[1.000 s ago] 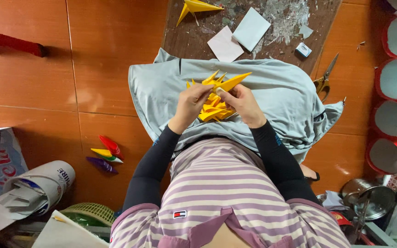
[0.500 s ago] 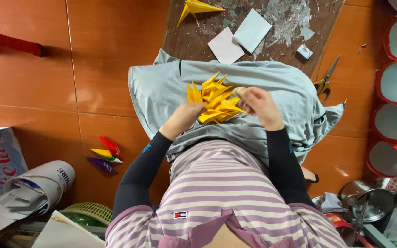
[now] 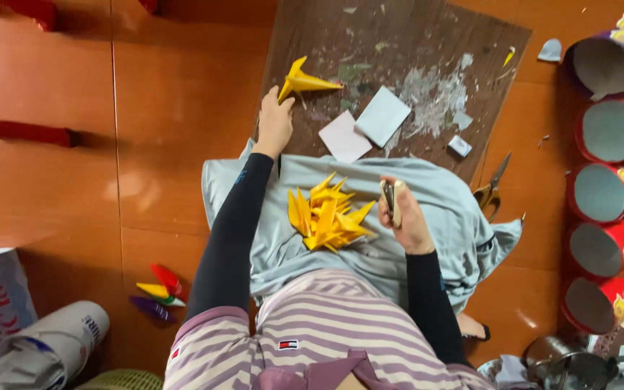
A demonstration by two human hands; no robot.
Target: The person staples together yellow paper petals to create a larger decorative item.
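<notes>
Open orange floor tiles [image 3: 146,144] fill the left half of the frame, bare from the upper left down to a small cluster of coloured folded paper pieces [image 3: 157,292] at lower left. The right edge is crowded by a column of round red drums [image 3: 601,191]. A dark wooden board [image 3: 427,43] serves as the surface at top centre, its face smeared with pale dried glue; two white paper squares [image 3: 370,126] lie on it, and scissors [image 3: 492,191] rest on the floor just beside its lower right corner.

A grey cloth [image 3: 449,217] covers the person's lap, with a pile of yellow folded paper pieces [image 3: 326,217] resting on it at centre frame.

The left hand [image 3: 274,124] stretches to the board, fingers curled, touching a yellow folded paper shape [image 3: 305,81] at the board's left edge. The right hand [image 3: 402,217] is closed around a small metal stapler-like tool [image 3: 390,198], just right of the pile.
</notes>
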